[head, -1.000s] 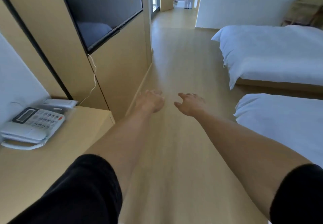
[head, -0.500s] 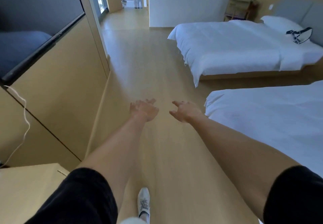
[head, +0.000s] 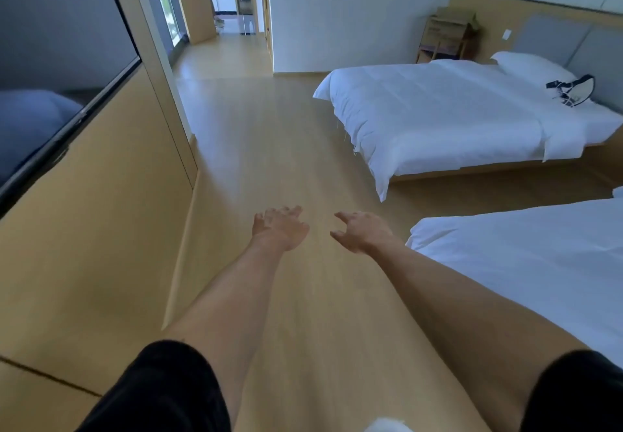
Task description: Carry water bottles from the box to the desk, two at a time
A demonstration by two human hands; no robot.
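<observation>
Both my arms reach out in front of me over the wooden floor. My left hand [head: 281,227] is held flat with relaxed fingers and holds nothing. My right hand [head: 362,231] is beside it, fingers loosely spread, also holding nothing. No water bottle, box or desk is in view.
A wooden wall panel [head: 101,229] with a dark TV screen [head: 50,94] runs along my left. Two white beds stand on the right, the near bed [head: 539,263] and the far bed [head: 455,118] with a bag [head: 573,89] on it. The floor [head: 256,135] leads to a hallway [head: 232,37].
The view has swung right and forward: the desk with the phone has left the frame, and more of the beds and the hallway shows. Both hands stay held out, holding nothing.
</observation>
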